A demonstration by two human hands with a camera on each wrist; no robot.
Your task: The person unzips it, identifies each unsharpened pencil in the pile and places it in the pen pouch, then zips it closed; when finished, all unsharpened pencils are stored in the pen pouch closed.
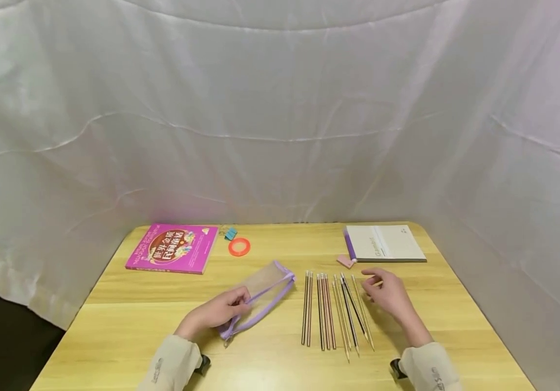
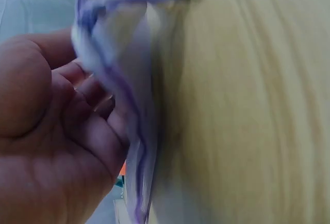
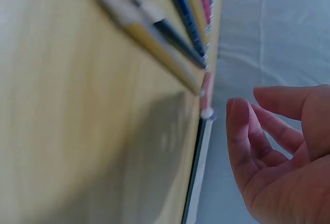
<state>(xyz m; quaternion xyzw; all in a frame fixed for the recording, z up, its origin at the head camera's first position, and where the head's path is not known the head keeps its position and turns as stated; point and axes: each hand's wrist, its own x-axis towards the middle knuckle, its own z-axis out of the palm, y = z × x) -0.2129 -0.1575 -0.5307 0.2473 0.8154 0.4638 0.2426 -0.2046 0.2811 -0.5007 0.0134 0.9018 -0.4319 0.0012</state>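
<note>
A see-through pencil pouch (image 1: 264, 283) with purple zipper edging is held by my left hand (image 1: 217, 310), thumb and fingers gripping its near left side. In the left wrist view, the pouch (image 2: 135, 141) stands on edge against the fingers of that hand (image 2: 56, 110), partly blurred. Several pencils (image 1: 328, 312) lie in a loose row to the pouch's right, in dark, reddish and natural-wood colours. My right hand (image 1: 388, 293) hovers just right of the last wooden pencil (image 1: 362, 312). The right wrist view shows its fingers (image 3: 240, 131) loosely bent, apart from the pencils, holding nothing.
A pink eraser (image 1: 345, 261) lies beyond the pencils, by a white notebook (image 1: 392, 243) with a purple spine. At the back left are a magenta book (image 1: 194, 255), a blue binder clip (image 1: 230, 233) and an orange-red ring (image 1: 239, 255). Grey curtains (image 1: 280, 174) surround the table.
</note>
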